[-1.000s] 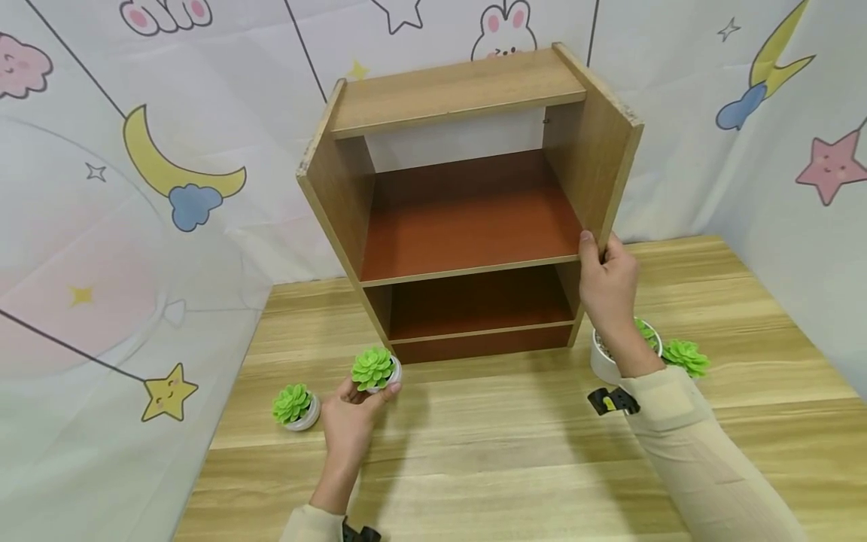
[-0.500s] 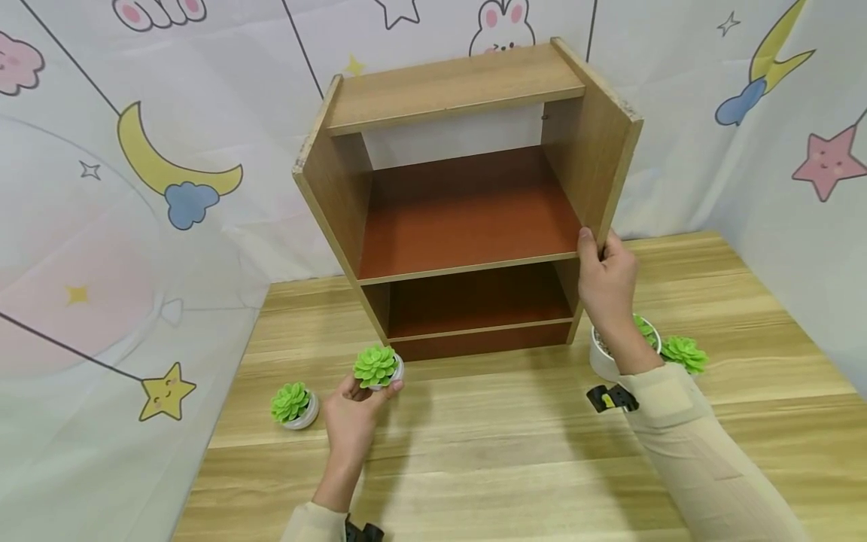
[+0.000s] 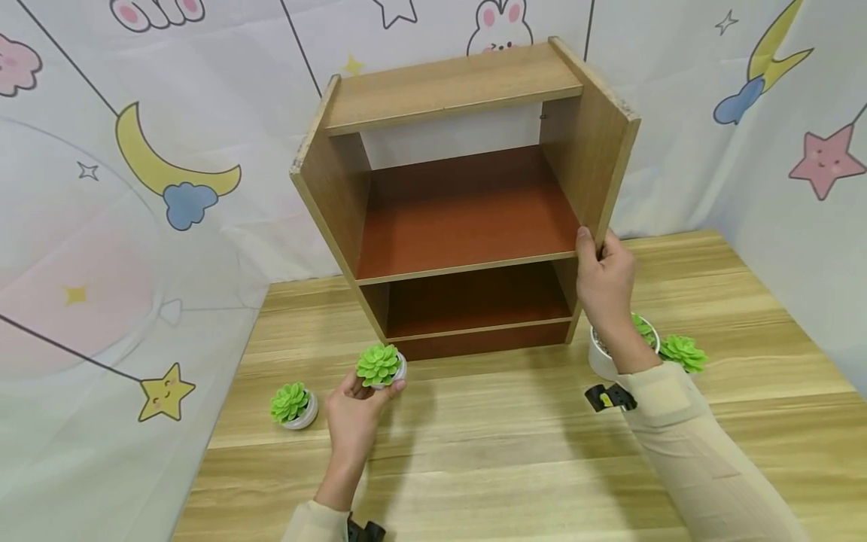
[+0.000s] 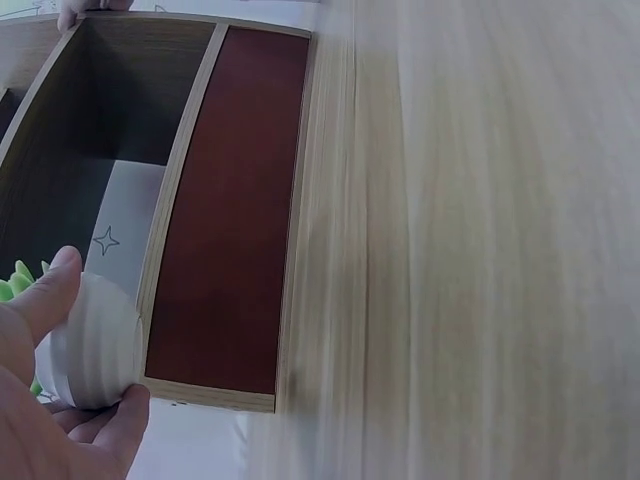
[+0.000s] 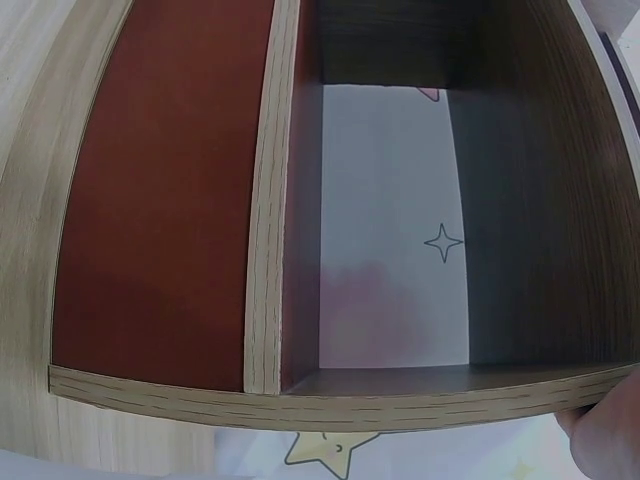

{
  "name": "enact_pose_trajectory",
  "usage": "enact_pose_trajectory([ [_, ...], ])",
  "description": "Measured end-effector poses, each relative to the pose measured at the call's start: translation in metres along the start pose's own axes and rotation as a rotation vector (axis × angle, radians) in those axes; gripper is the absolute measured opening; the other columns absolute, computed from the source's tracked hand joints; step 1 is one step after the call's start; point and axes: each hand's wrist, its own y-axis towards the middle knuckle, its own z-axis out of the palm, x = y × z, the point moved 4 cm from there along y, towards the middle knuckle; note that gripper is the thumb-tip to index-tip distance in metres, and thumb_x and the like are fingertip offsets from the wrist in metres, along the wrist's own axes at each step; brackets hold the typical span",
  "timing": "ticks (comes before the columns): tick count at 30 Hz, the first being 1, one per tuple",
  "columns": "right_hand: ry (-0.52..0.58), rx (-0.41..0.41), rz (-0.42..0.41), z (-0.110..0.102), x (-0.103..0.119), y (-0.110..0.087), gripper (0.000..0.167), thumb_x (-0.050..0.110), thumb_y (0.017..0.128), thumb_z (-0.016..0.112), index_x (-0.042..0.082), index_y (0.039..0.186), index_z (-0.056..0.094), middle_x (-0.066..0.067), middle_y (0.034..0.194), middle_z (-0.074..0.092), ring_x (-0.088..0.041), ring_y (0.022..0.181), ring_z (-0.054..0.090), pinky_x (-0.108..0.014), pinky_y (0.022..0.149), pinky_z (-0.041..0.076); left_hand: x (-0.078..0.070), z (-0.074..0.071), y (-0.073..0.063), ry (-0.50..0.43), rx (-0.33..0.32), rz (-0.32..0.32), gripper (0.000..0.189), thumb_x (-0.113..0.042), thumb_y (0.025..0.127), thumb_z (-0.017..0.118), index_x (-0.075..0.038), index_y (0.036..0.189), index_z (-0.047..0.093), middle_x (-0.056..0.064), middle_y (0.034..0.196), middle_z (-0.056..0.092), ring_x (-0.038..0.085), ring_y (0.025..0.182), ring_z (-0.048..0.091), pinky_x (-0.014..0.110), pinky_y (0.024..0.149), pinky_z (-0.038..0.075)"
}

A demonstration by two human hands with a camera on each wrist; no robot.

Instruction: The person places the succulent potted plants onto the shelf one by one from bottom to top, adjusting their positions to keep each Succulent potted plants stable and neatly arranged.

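My left hand (image 3: 352, 421) pinches a small white pot with a green artificial succulent (image 3: 379, 365), raised near the lower left corner of a wooden shelf unit (image 3: 467, 263). In the left wrist view, thumb and fingers clasp the ribbed white pot (image 4: 95, 345) from both sides. My right hand (image 3: 606, 282) grips the front edge of the shelf's right side panel, thumb on the inner face; the other fingers are mostly hidden behind it. Only part of that hand (image 5: 610, 430) shows in the right wrist view.
A second potted succulent (image 3: 291, 405) stands on the wooden table (image 3: 488, 452) at the left. Behind my right forearm are a larger white pot (image 3: 603, 357) and another green succulent (image 3: 684, 352). A cartoon-printed curtain (image 3: 237, 60) hangs behind the shelf.
My left hand has moved slightly right and up with the potted succulent. The right hand keeps its grip on the side panel, and the view has shifted a little.
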Motion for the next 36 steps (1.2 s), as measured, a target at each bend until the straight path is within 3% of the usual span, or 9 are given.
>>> enact_pose_trajectory([
  [18,0.008,0.001,0.008,-0.001,0.0,0.0,0.03,0.007,0.1,0.052,-0.003,0.072,0.05,0.0,0.055,0.032,-0.004,0.049,0.027,-0.022,0.046,0.019,-0.011,0.012,0.003,-0.017,0.012,0.026,0.055,-0.011,0.067,0.092,-0.002,0.117,0.07,0.014,0.109,0.07,0.024,0.102,0.066,0.026,0.082,0.052],
  [26,0.002,0.0,0.011,0.0,0.001,0.0,0.027,0.007,0.1,0.052,-0.008,0.079,0.057,0.0,0.056,0.034,-0.005,0.052,0.03,-0.023,0.047,0.022,-0.014,0.013,0.002,-0.025,0.014,0.019,0.057,-0.026,0.066,0.093,-0.006,0.115,0.072,0.01,0.108,0.07,0.02,0.1,0.067,0.027,0.082,0.053],
  [36,0.004,-0.007,0.005,0.001,0.001,-0.001,0.026,0.006,0.1,0.052,-0.008,0.078,0.056,-0.002,0.057,0.034,-0.006,0.052,0.03,-0.023,0.048,0.021,-0.016,0.016,0.001,-0.082,0.011,0.001,0.058,-0.024,0.065,0.094,-0.008,0.116,0.073,0.01,0.108,0.071,0.02,0.1,0.067,0.028,0.082,0.053],
])
